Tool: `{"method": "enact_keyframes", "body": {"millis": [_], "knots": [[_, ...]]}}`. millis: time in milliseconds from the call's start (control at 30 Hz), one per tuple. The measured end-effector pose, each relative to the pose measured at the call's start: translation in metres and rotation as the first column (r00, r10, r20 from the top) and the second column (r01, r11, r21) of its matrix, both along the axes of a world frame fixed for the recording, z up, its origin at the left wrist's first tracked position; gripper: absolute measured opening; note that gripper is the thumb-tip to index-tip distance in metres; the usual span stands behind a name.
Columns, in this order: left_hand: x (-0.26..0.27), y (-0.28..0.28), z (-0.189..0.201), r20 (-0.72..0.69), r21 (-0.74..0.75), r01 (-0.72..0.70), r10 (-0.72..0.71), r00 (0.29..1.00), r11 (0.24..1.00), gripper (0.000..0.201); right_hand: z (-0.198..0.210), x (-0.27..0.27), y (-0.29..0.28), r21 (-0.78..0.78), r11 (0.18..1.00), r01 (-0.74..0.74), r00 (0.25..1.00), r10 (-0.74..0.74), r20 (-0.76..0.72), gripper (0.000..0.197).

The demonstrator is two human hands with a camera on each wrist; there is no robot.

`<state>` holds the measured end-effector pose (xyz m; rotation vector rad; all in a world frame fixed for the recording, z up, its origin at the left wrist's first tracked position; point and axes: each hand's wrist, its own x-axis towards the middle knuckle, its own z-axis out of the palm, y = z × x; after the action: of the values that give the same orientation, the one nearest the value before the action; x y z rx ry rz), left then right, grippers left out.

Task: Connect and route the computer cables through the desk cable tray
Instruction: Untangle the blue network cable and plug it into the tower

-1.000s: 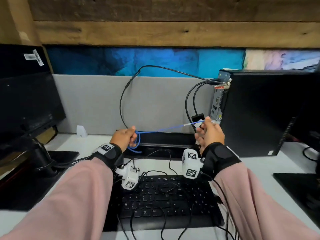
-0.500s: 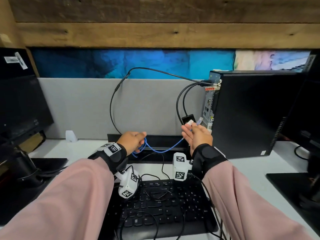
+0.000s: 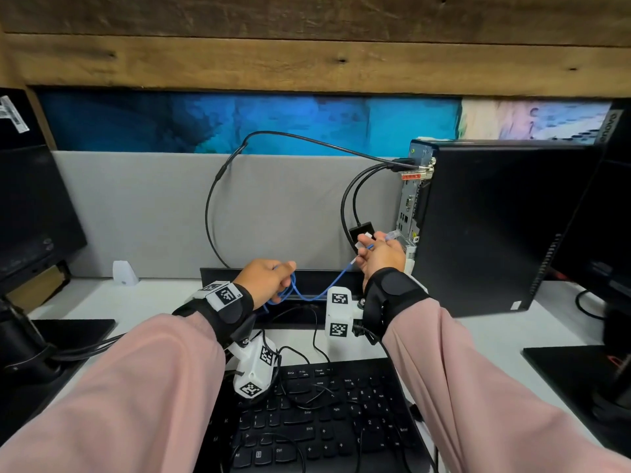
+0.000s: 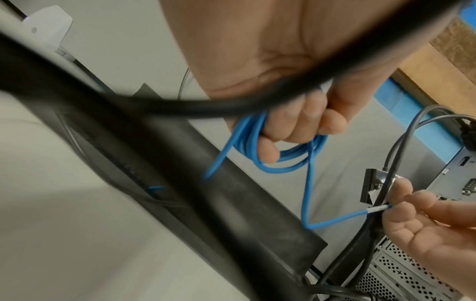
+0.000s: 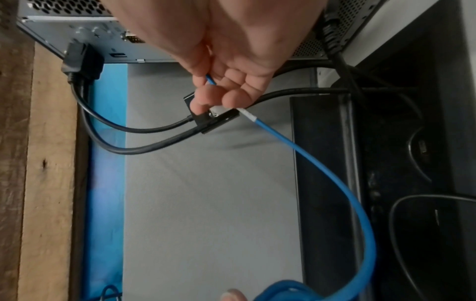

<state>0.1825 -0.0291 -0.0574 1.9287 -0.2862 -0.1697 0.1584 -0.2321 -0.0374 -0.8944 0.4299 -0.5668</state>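
Blue cable (image 3: 316, 292) slung slack between both hands above the black cable tray (image 3: 307, 279) at the back of the surface. Left hand (image 3: 268, 279), fingers curled round a bundle of coils. Right hand (image 3: 382, 256), fingers pinching the cable just behind its clear plug (image 3: 392, 235). Plug tip aimed rightward at the computer's rear panel (image 3: 408, 213), just beside it and not yet seated. Right hand far nearer the ports, so probably the plugging hand; exact socket too small to tell.

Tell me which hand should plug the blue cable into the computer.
Right hand: it already pinches the blue cable near its plug, beside the computer rear ports. The left hand only holds the slack coil.
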Motion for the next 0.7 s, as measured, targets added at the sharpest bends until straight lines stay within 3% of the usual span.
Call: {"method": "enact_keyframes", "body": {"millis": [233,400,500,700], "knots": [[0.000,-0.004,0.001,-0.006,-0.004,0.018,-0.018,1.000,1.000,0.045,0.002,0.016,-0.001,-0.081,0.985,0.155,0.988,-0.157,-0.009,0.023],[0.003,-0.008,-0.003,-0.027,-0.036,0.038,-0.039,0.999,0.999,0.046,0.009,0.026,0.000,0.067,0.977,0.201,0.976,-0.205,0.069,0.014],[0.003,-0.011,-0.004,-0.030,-0.029,0.045,-0.046,0.999,0.999,0.046,0.012,0.030,0.000,0.070,0.969,0.236,0.970,-0.239,0.037,0.026],[0.005,-0.013,-0.004,-0.019,-0.036,0.058,-0.058,0.998,0.998,0.047,0.012,0.041,-0.011,0.106,0.974,0.202,0.979,-0.203,-0.001,0.030]]}}
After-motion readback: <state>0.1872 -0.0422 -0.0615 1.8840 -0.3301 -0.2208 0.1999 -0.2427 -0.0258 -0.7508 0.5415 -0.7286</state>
